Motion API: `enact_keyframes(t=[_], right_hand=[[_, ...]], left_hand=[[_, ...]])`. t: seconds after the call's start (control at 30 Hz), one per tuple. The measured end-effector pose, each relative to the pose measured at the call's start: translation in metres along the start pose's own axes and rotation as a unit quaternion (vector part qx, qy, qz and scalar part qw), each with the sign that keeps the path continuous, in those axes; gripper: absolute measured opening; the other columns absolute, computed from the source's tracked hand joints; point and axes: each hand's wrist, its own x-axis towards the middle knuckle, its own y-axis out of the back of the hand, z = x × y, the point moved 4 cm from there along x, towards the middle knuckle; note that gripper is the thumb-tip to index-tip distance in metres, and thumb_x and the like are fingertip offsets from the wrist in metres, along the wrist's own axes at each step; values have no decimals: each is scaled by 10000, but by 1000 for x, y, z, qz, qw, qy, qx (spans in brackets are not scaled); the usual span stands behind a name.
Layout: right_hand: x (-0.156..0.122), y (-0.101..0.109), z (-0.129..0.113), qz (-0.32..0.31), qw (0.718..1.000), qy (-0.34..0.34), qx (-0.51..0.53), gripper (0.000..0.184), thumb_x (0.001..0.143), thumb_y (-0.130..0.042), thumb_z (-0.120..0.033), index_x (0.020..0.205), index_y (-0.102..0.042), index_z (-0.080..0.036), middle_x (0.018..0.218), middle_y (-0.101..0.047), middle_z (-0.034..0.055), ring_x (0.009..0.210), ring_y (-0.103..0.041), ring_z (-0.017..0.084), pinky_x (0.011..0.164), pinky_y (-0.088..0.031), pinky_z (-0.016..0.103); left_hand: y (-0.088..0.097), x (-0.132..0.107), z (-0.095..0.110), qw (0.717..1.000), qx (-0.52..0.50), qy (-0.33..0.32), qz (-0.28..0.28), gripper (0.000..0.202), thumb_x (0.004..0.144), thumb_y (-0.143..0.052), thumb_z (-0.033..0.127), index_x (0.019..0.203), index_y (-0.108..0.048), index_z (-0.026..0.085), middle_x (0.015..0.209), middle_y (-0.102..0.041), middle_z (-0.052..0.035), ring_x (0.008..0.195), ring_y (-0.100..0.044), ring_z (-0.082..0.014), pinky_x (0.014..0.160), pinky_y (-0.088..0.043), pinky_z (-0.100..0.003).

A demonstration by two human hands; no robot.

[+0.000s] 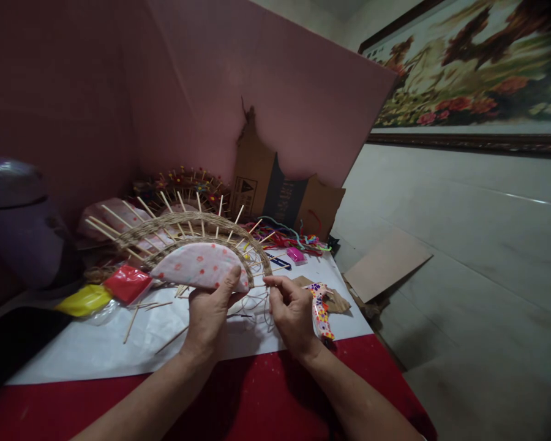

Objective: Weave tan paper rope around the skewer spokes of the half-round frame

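In the head view, a fan-shaped piece [190,238] is held up over the near part of a white sheet [114,352], which lies on a red cloth [275,404]. Its base is a half-round of pale fabric [197,264] with red dots; pale sticks spread outward from it, crossed by an inner and an outer band of brown twine.

The left hand [211,309] is clamped on the piece's lower edge, thumb lying over the front of the fabric and the fingers mostly hidden behind. The right hand [291,309] is at the right end of the outer band — thumb and forefinger pinched together on the twine [257,300], whose loose loops hang below the piece between the two hands.

Left of the fan-shaped piece and a little nearer lie a red packet [127,283] and a yellow packet [85,300]; loose sticks [132,323] are scattered just below it. Behind it sits a similar piece dotted with coloured bits [188,177], partly hidden, and torn cardboard [266,184] leans against the pink wall [275,79]. Right of it are a heap of coloured stems [282,231], a pink packet [296,256] and a blue cutter [281,262] — and, nearer, a flower-patterned glue gun [320,309] beside the right hand.
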Motion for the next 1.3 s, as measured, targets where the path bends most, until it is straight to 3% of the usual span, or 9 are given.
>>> enact_keyframes(t=[0.13,0.7,0.97,1.17,1.3], right_hand=[[-1,2,-4,7,999,25,-28,203,775,-456,-178,830,-651,-173,531,-529,-23,460,-439,97,448,-315,208],[0,5,-3,22,998,18,-64,205,779,-435,-169,789,-639,-187,494,-486,-38,457,-444,98,461,-330,201],[2,9,-5,39,999,1,29,204,837,-450,-240,995,-570,-190,537,-505,-47,476,-471,91,474,-363,197],[20,46,-16,143,968,-42,203,203,857,-458,-375,823,-518,-184,485,-464,-76,353,-339,50,343,-255,164],[32,93,-15,171,966,-47,190,277,806,-525,-426,692,-490,-176,485,-470,-70,347,-346,44,333,-255,166]], left_hand=[[0,0,1,1000,-1,3,9,274,544,-777,313,670,-645,109,642,-627,3,612,-600,-124,633,-569,-303],[3,3,-2,999,-19,11,24,270,531,-789,295,643,-636,103,625,-598,8,611,-576,-115,588,-572,-279],[-1,1,2,998,-52,20,25,257,531,-792,233,668,-614,107,680,-583,-2,644,-563,-122,565,-577,-283],[-1,5,0,997,-66,37,9,219,571,-771,194,668,-594,108,688,-577,-5,640,-555,-119,584,-585,-315],[-1,6,2,997,-65,27,10,206,576,-764,171,666,-592,103,688,-579,-4,650,-557,-121,602,-589,-330]])
